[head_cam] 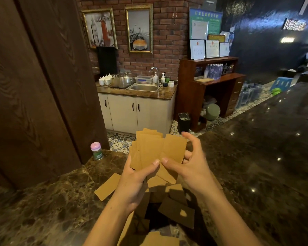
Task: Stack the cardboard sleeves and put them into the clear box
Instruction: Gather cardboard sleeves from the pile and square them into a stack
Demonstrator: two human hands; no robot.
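A fanned bunch of flat brown cardboard sleeves (pixel 149 148) is held upright above the dark marble counter (pixel 256 157). My left hand (pixel 133 181) grips the bunch from below, thumb pressed on its front. My right hand (pixel 190 166) holds the rightmost sleeve (pixel 174 146), thumb on its lower edge and fingers curled behind it. Several loose sleeves (pixel 176 210) lie scattered on the counter under my hands, one off to the left (pixel 108 186). No clear box shows near my hands.
A small jar with a pink lid (pixel 97 150) stands at the counter's far left edge beside a dark wooden panel (pixel 34 86). Beyond the counter are a sink cabinet (pixel 137 103) with a clear tub (pixel 143 79) on it, a black bin (pixel 184 122) and a wooden shelf unit (pixel 212 89).
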